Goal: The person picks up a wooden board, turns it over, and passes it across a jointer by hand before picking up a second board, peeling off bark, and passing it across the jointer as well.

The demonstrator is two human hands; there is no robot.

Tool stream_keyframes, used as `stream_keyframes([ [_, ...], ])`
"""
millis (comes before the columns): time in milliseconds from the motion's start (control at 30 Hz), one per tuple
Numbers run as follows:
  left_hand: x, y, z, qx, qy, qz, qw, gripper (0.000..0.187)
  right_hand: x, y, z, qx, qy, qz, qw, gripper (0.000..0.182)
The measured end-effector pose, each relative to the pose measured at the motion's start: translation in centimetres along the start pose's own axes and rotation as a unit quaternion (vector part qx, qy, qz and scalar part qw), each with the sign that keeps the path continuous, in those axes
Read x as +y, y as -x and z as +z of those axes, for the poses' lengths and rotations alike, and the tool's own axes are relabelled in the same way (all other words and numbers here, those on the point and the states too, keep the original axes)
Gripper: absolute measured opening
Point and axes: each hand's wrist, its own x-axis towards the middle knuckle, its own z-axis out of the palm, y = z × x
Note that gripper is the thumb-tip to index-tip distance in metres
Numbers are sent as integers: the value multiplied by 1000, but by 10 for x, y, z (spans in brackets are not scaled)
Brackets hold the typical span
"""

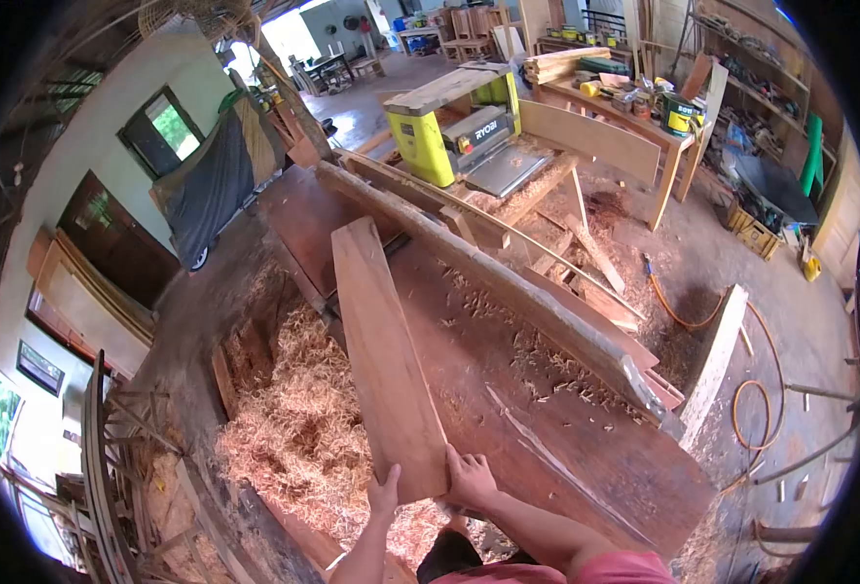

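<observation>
A long, flat wooden board (386, 360) lies lengthwise away from me, over the left part of a broad reddish-brown wooden surface (566, 467). My left hand (384, 494) grips the board's near end at its left edge, thumb on top. At the near right corner, my right hand (471, 479) holds the same board, its fingers partly under the edge. Curled wood shavings (303, 419) are heaped below and left of the board. Smaller shavings are scattered on the brown surface.
A long rough beam (508, 292) runs along the right side of the brown surface. Beyond it stands a green RYOBI planer (425, 146). An orange hose (749, 384) coils on the floor at the right. Paint cans stand on a wooden table (634, 122) behind.
</observation>
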Motion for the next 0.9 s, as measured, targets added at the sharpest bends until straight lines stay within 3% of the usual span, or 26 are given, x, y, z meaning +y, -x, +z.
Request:
stream_keyframes([
  [167, 17, -42, 2, -5, -48, 20, 999, 64, -1, -40, -1, 15, 10, 13, 1000, 133],
  [300, 14, -37, 15, -10, -55, 3, 998, 65, 4, -31, -24, -35, -43, 57, 997, 135],
  [467, -33, 47, 18, -20, -99, 41, 994, 70, 14, 52, -28, -57, -22, 41, 997, 132],
  [533, -21, 113, 21, -31, -71, 8, 997, 74, 21, 107, -12, -43, -27, 22, 998, 127],
  [600, -72, 159, 11, -9, -80, -48, 996, 68, 17, 171, -6, -34, -56, 20, 998, 123],
  [633, -89, 178, 9, 10, -133, 34, 990, 68, 11, 193, -13, -37, -68, 33, 996, 121],
  [700, -64, 221, 14, -14, -76, -35, 996, 70, 10, 220, -23, -55, -56, 42, 996, 119],
  [800, -55, 232, 25, 17, -48, -6, 999, 69, 5, 226, -30, -35, -51, 34, 998, 118],
  [900, -45, 216, 25, 2, -64, -36, 997, 69, 14, 216, -19, 8, -22, 9, 1000, 118],
])
